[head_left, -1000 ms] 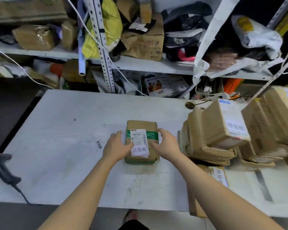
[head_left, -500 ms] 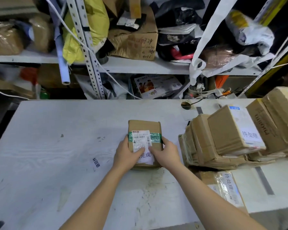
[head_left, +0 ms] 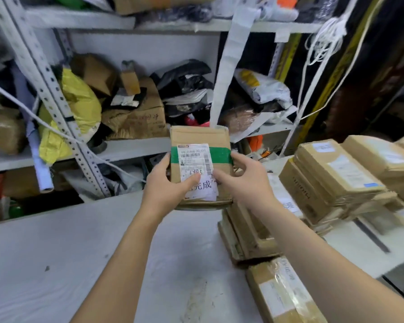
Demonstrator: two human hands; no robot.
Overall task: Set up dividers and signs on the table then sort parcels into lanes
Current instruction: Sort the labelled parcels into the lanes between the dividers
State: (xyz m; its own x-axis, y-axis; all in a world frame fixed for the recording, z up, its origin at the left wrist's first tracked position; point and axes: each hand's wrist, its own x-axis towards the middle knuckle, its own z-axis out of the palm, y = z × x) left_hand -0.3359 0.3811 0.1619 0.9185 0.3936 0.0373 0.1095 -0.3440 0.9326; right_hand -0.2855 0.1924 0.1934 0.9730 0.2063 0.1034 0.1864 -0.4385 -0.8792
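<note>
A person's two hands lift a small cardboard parcel (head_left: 200,164) clear of the white tabletop (head_left: 56,264), whose left and near stretches lie bare while its far edge runs close under a metal shelf (head_left: 117,148). The left hand (head_left: 167,185) grips the parcel's left side, thumb pressed on a white paper slip (head_left: 202,187) with handwritten characters; the right hand (head_left: 241,180) clasps the right side, fingers curled round the edge at the green tape band (head_left: 221,155). A stack of brown parcels (head_left: 331,183) crowds the tabletop's right side, another parcel (head_left: 282,292) lying at the near edge. The shelf is crammed with a yellow bag (head_left: 79,106), a crumpled box (head_left: 138,120) and dark plastic bags (head_left: 187,89). Half a second earlier the parcel sat flat on the tabletop between both hands; it is now raised and tilted towards the camera.
</note>
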